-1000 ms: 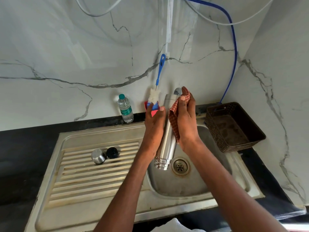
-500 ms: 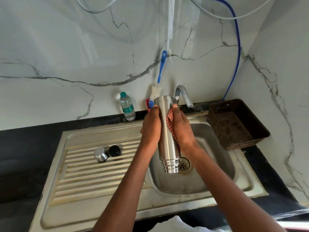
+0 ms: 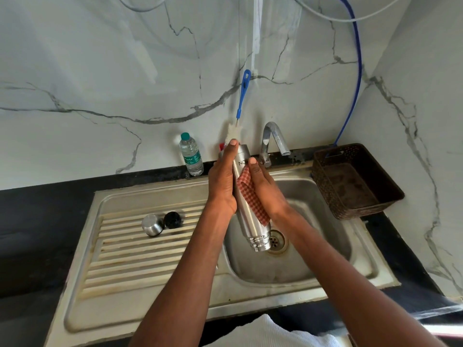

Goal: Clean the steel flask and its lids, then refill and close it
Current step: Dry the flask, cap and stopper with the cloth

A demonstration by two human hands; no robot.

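Note:
The steel flask [image 3: 250, 216] hangs upside down over the sink basin [image 3: 320, 221], its threaded mouth just above the drain [image 3: 276, 241]. My left hand [image 3: 223, 181] grips the flask's upper body from the left. My right hand [image 3: 263, 189] presses a red checked cloth [image 3: 250, 196] against the flask's right side. On the ribbed drainboard [image 3: 140, 254] lie a steel lid [image 3: 152, 225] and a black inner lid [image 3: 172, 219], side by side.
A tap [image 3: 273, 139] stands behind the basin. A small plastic water bottle [image 3: 191, 154] and a blue-handled bottle brush [image 3: 240, 106] lean at the marble wall. A brown plastic basket [image 3: 355, 181] sits on the black counter at the right.
The cloth and my right hand slid down from the flask's top to its middle. The flask tilted and shifted slightly; my left hand keeps its hold.

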